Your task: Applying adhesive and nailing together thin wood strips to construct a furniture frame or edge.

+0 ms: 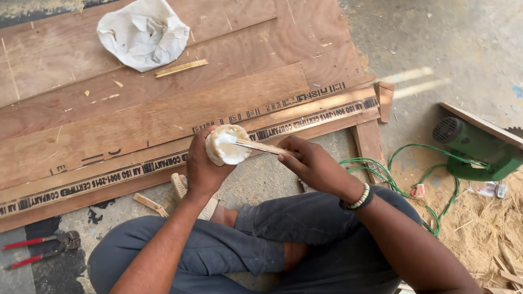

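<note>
Plywood boards [163, 103] cover the floor up top, white bag [144, 32] at 11 o'clock. Dead center, our left hand [202, 173] is wrapped around a tub [226, 145]; our right hand [311, 164] pinches a stick [260, 146] dipped into it. Pliers [41, 247] at 8 o'clock.

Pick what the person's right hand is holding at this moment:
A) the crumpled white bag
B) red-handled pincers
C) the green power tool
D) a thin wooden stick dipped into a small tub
D: the right hand grips a thin wooden stick whose tip sits in the white paste of the small round tub held by the left hand.
</note>
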